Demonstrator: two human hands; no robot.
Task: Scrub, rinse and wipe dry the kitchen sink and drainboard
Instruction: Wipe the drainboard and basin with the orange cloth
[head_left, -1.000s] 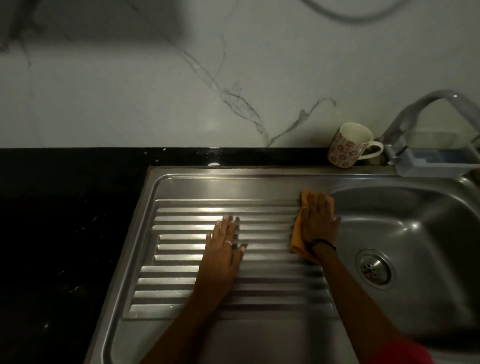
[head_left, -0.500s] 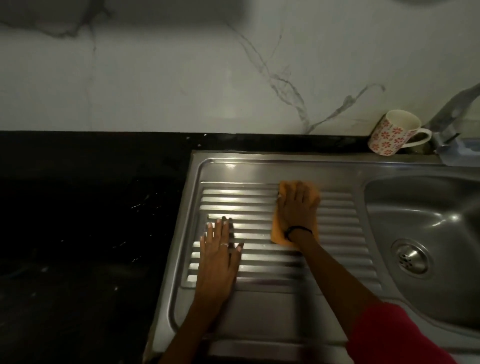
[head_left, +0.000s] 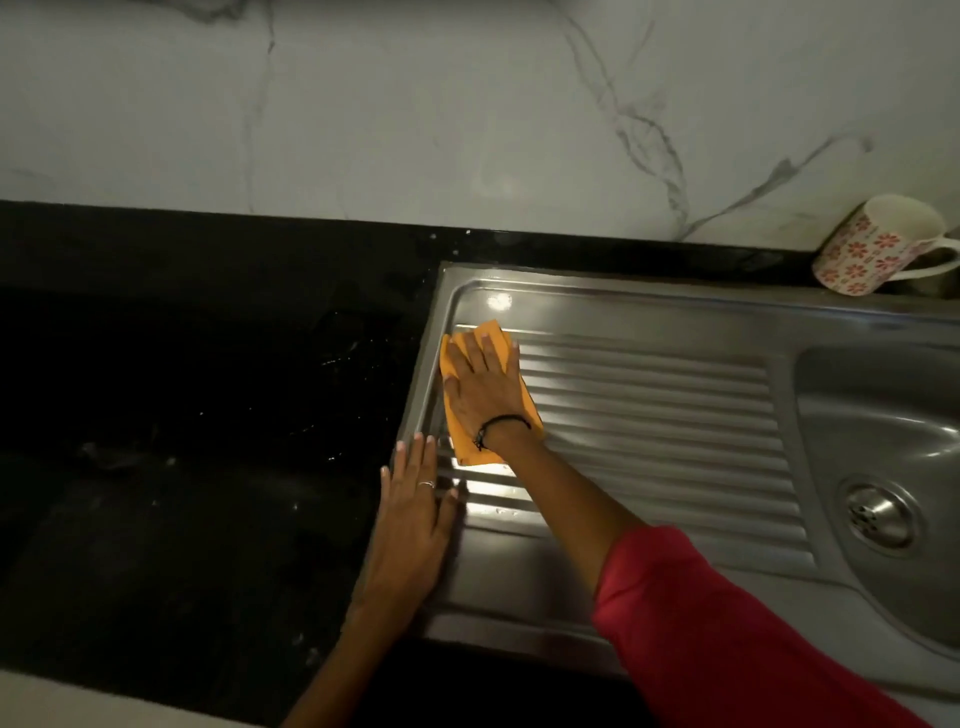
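The ribbed steel drainboard (head_left: 649, 415) runs from the black counter to the sink bowl (head_left: 883, 426) on the right, with its drain (head_left: 878, 517) in view. My right hand (head_left: 485, 387) lies flat on a folded orange cloth (head_left: 467, 452), pressing it onto the drainboard's far left corner. The cloth shows above the fingertips and below the wrist. My left hand (head_left: 413, 525) rests flat, fingers together, on the drainboard's left rim, partly over the counter, holding nothing.
A black stone counter (head_left: 182, 415) spreads to the left of the sink. A floral mug (head_left: 878, 244) lies tilted on the back ledge at far right. A white marble wall (head_left: 415, 104) rises behind.
My right hand has slid the orange cloth leftward across the drainboard, from beside the bowl to the far left corner. My left hand has shifted left to the rim. The view has panned left.
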